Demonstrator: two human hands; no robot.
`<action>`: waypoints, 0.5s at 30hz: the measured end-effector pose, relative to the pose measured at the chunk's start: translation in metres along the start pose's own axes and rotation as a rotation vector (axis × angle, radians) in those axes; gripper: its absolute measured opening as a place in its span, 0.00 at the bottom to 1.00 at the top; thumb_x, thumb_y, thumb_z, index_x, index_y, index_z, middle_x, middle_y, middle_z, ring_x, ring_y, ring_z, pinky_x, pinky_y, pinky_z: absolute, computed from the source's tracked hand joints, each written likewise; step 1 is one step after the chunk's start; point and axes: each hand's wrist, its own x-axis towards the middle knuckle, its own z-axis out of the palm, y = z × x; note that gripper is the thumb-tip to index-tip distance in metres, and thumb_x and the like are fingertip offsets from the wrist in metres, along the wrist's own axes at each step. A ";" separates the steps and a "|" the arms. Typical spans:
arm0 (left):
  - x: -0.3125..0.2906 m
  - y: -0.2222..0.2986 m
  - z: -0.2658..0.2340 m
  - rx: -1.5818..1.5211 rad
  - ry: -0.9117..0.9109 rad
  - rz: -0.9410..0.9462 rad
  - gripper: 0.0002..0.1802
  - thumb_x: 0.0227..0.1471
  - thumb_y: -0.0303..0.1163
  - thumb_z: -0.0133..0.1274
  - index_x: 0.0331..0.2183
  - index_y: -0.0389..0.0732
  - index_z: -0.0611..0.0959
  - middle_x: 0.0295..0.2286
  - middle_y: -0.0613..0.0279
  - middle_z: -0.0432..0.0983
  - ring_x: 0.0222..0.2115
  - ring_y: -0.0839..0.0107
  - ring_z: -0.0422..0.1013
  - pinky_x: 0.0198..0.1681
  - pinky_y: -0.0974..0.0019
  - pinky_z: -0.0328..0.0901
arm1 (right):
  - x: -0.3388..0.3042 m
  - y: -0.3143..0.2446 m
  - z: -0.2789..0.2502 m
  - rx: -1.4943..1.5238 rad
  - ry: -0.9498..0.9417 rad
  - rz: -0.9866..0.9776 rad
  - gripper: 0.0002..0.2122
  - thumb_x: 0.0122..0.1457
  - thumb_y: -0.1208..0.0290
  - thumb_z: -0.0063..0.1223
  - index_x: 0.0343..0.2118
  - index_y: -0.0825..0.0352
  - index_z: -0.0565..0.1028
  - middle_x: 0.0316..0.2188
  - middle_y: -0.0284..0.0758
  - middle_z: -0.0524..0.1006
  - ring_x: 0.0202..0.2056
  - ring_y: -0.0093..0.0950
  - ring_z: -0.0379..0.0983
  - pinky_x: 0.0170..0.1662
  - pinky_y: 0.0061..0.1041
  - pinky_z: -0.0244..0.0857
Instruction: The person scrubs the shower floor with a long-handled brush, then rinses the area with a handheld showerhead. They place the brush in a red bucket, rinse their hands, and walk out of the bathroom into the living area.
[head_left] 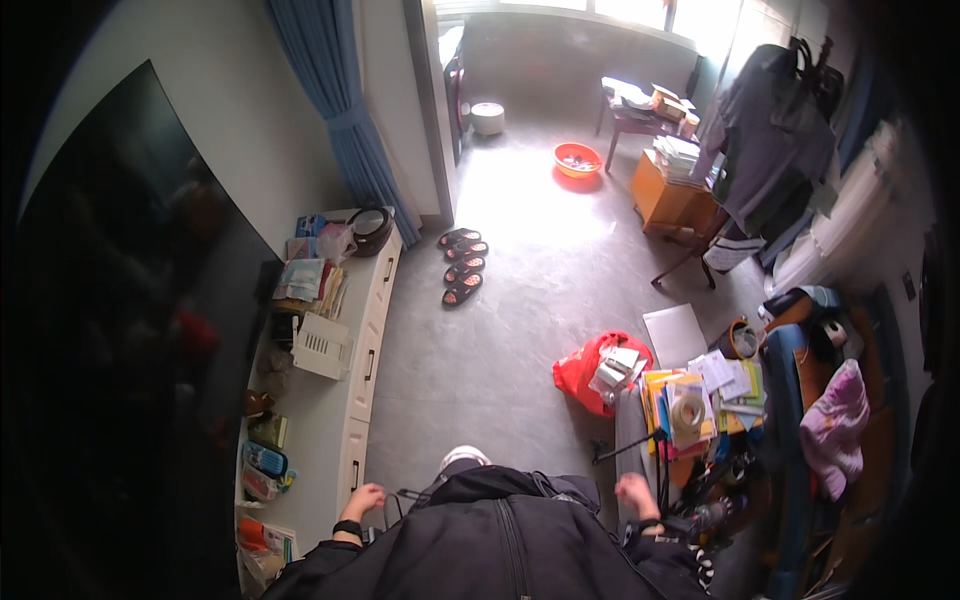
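My left hand (362,501) hangs beside my body, close to the drawers of the white cabinet (371,330). Its fingers are loosely curled, and nothing shows in them. A dark band circles that wrist, and thin black cords (410,494) lie between the hand and my jacket. On the other side, my right hand (634,492) is also curled with nothing visible in it, and it too has a dark wrist band. Nearest to it are a thin black stand (659,462) and a heap of papers and books (680,390) topped by a roll of tape (688,411).
A red plastic bag (577,373) holding papers stands ahead on the right. Several dark slippers (464,268) lie on the grey floor (510,350). Farther off are an orange basin (577,160), a wooden chair (690,240) and hanging clothes (765,130). A blue sofa (786,390) edges the right.
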 end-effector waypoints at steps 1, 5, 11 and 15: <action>0.005 -0.009 -0.010 -0.002 -0.005 -0.126 0.09 0.44 0.28 0.46 0.31 0.38 0.76 0.23 0.60 0.75 0.20 0.73 0.72 0.21 0.69 0.64 | 0.037 -0.069 0.003 0.023 0.107 -0.117 0.06 0.52 0.73 0.42 0.30 0.67 0.71 0.20 0.33 0.72 0.21 0.24 0.69 0.21 0.21 0.62; 0.028 0.014 -0.038 -0.171 0.220 -0.326 0.09 0.45 0.29 0.45 0.31 0.38 0.75 0.20 0.61 0.75 0.17 0.72 0.71 0.18 0.68 0.64 | 0.129 -0.353 0.014 -0.105 0.132 -0.555 0.08 0.51 0.74 0.44 0.34 0.68 0.70 0.28 0.32 0.73 0.30 0.20 0.69 0.34 0.17 0.62; 0.122 0.324 -0.102 -0.065 0.658 0.391 0.10 0.47 0.30 0.47 0.20 0.36 0.74 0.13 0.63 0.70 0.16 0.75 0.67 0.21 0.72 0.62 | 0.110 -0.628 0.052 0.035 0.099 -1.058 0.08 0.55 0.78 0.40 0.37 0.72 0.68 0.28 0.35 0.74 0.34 0.23 0.69 0.41 0.19 0.61; 0.106 0.634 -0.091 -0.117 0.888 1.115 0.08 0.52 0.27 0.42 0.24 0.35 0.73 0.15 0.69 0.61 0.16 0.81 0.58 0.20 0.76 0.54 | 0.105 -0.713 0.061 -0.072 0.331 -1.480 0.15 0.55 0.64 0.43 0.38 0.72 0.68 0.33 0.41 0.72 0.36 0.29 0.69 0.41 0.26 0.62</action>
